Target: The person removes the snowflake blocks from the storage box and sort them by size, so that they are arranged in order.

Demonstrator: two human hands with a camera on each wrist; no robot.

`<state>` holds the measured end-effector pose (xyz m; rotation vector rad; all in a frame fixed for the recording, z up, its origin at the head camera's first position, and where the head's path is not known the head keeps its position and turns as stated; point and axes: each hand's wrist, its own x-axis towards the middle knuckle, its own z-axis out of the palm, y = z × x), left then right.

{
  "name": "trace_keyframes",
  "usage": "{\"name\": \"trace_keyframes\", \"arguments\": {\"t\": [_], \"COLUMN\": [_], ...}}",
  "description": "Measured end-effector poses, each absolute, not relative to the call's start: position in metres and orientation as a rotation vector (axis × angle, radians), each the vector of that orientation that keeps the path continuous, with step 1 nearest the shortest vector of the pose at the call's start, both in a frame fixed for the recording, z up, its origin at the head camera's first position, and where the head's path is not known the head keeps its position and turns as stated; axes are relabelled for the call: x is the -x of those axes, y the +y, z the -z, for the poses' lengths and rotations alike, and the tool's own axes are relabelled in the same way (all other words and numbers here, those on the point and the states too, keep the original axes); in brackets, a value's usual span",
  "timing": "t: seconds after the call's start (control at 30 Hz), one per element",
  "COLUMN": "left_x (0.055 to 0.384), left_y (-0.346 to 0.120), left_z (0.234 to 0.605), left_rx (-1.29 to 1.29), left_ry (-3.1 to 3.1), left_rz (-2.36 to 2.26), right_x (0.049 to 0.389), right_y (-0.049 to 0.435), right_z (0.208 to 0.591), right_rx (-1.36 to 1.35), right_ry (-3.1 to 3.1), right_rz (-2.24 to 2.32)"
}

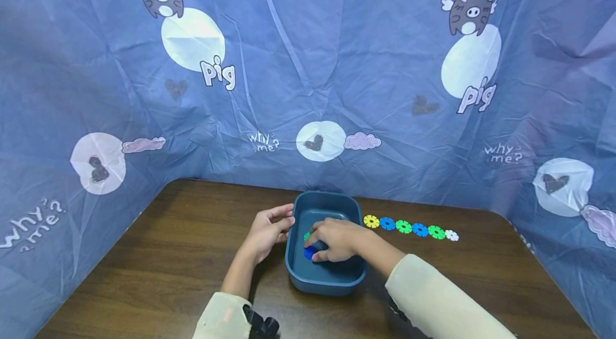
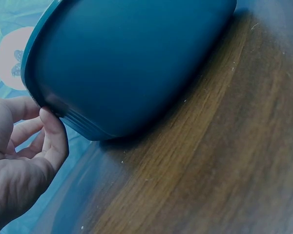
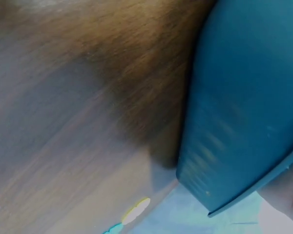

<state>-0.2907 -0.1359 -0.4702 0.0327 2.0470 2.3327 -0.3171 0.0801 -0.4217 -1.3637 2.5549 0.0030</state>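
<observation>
A dark blue plastic box [image 1: 323, 288] stands on the table. My left hand [image 1: 267, 235] holds its left side; in the left wrist view the thumb and index finger of that hand [image 2: 27, 156] pinch the rim near a corner. My right hand [image 1: 334, 240] reaches down inside the box. Its bent thumb and fingers are at a blue notched disc [image 1: 309, 254] on the bottom; whether they grip it I cannot tell. Partly covered by the fingers, a green disc [image 1: 306, 236] lies just behind the blue one. In the right wrist view the box wall hides most of the right hand.
To the right of the box, a row of several notched discs runs along the back of the wooden table [image 1: 192, 253], from a yellow disc [image 1: 371, 221] to a white disc [image 1: 452, 235]. Behind the table hangs a blue printed curtain [image 1: 289, 87].
</observation>
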Motion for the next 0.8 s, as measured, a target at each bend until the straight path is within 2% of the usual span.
{"name": "trace_keyframes", "arguments": {"t": [0.43,0.8], "left_x": [0.290,0.292], "left_y": [-0.134,-0.134], "left_z": [0.470,0.470], "left_rx": [-0.036,-0.001], "left_ry": [2.037,2.038], "left_rz": [-2.350,-2.345], "right_x": [0.327,0.352], "right_y": [0.084,0.080], "right_z": [0.422,0.419], "right_rx": [1.344,1.089], "right_ry": [2.563,2.553], "right_rz": [0.224,0.431]}}
